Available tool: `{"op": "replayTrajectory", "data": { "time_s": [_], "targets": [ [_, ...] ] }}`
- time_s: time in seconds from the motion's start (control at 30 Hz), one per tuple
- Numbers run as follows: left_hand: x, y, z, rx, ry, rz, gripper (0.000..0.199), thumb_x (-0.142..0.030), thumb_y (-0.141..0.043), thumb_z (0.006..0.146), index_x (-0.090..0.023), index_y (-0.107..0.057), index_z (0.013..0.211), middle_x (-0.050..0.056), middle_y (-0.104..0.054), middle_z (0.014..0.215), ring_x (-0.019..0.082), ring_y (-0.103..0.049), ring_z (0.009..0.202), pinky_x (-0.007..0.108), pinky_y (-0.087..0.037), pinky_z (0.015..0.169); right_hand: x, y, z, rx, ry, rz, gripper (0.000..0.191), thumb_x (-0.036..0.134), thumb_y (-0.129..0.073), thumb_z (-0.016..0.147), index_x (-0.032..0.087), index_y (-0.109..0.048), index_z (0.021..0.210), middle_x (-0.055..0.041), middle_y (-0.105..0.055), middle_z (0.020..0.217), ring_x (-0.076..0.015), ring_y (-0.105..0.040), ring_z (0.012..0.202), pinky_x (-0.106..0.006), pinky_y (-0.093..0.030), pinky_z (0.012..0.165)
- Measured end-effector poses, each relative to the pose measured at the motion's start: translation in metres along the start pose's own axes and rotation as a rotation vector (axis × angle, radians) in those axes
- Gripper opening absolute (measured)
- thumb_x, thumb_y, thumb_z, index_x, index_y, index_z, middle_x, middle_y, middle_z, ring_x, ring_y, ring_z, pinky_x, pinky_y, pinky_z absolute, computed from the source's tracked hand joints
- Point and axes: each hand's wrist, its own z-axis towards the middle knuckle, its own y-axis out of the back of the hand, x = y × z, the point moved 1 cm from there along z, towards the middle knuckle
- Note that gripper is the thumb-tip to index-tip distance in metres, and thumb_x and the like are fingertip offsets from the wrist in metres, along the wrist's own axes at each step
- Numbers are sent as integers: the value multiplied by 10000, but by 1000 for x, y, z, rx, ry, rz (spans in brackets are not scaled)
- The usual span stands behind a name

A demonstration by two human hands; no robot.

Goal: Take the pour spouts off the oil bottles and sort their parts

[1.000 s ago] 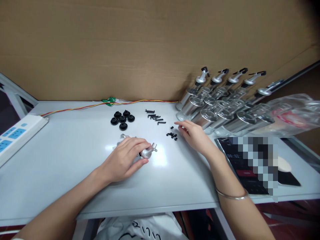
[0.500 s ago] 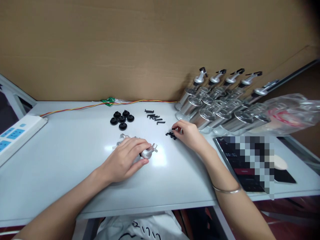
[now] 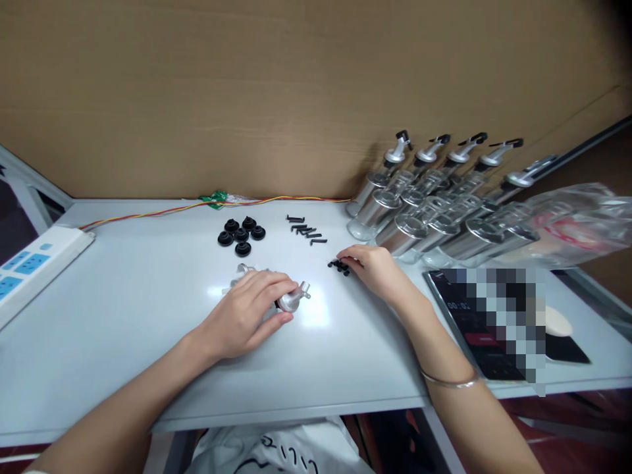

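Observation:
My left hand (image 3: 247, 309) is wrapped round a silver pourer spout (image 3: 290, 299), its narrow tip pointing right. More silver pourer parts (image 3: 243, 268) lie partly hidden behind and under that hand. My right hand (image 3: 370, 266) has its fingers pinched together at a small pile of tiny black caps (image 3: 340, 266). What its fingertips hold, if anything, is hidden. Behind the pile lie several thin black flip levers (image 3: 306, 230). Several round black stoppers (image 3: 241, 235) sit grouped beyond my left hand.
Glass and steel oil bottles (image 3: 405, 230), some with pourers, stand at the back right beside a clear plastic bag (image 3: 573, 224). A tablet (image 3: 474, 329) lies at the right. At the left is a power strip (image 3: 44, 270); a red-yellow wire (image 3: 197, 206) runs along the cardboard wall.
My right hand has lowered slightly, its fingertips now over the pile; the dark piece seen at them before is no longer distinguishable. My left hand keeps the spout in nearly the same place.

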Motion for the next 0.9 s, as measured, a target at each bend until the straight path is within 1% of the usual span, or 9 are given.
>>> {"op": "replayTrajectory", "data": {
  "time_s": [0.17,0.23,0.33,0.43,0.53,0.67,0.8,0.9],
  "targets": [
    [0,0,1,5,0,4,265,-248,-418,958,-165,-424,1209,113,-592,1099,204,-562,966,367,-467,831,-2,0,0,30,23,13,219,96,-498,852,158,-706,880,-73,-678,887,-178,-644,798,-283,-499,776],
    [0,0,1,4,-8,11,263,-249,-415,959,-163,-423,1208,114,-593,1097,203,-562,966,364,-469,826,-1,1,-1,10,21,16,235,107,-477,869,159,-702,916,-74,-679,912,-178,-643,820,-291,-497,799],
    [0,0,1,-2,-11,18,255,-254,-404,963,-169,-427,1202,111,-600,1086,204,-568,965,364,-469,822,3,1,-1,-21,29,2,221,169,-481,890,164,-697,932,-82,-668,917,-182,-635,825,-296,-498,797],
    [0,0,0,-5,-7,17,252,-256,-403,962,-170,-436,1196,112,-603,1087,208,-570,970,364,-465,825,8,-1,0,2,49,-19,216,199,-489,886,169,-701,913,-86,-652,897,-190,-620,821,-308,-494,790],
    [0,-1,0,-10,-2,10,258,-256,-406,958,-169,-439,1199,111,-605,1090,208,-571,963,365,-466,829,10,-2,0,30,57,-35,221,174,-487,862,163,-701,915,-86,-647,897,-199,-606,845,-326,-483,808],
    [0,-1,0,-8,-5,12,267,-260,-406,957,-183,-434,1210,105,-606,1088,208,-576,961,370,-471,829,11,-2,-1,29,42,-85,219,163,-504,822,165,-700,921,-82,-652,894,-211,-591,871,-344,-472,820],
    [0,0,0,-7,-4,6,270,-256,-416,952,-178,-440,1209,108,-607,1096,208,-576,962,365,-472,823,15,-4,0,30,8,-133,194,154,-513,819,162,-695,885,-84,-657,885,-217,-584,857,-341,-466,793],
    [0,-1,-1,-6,3,0,270,-250,-425,948,-172,-443,1206,110,-606,1097,208,-573,966,365,-466,831,19,-2,1,-13,-8,-101,128,161,-547,816,165,-674,830,-72,-662,860,-217,-585,851,-329,-459,788]
  ]
}}
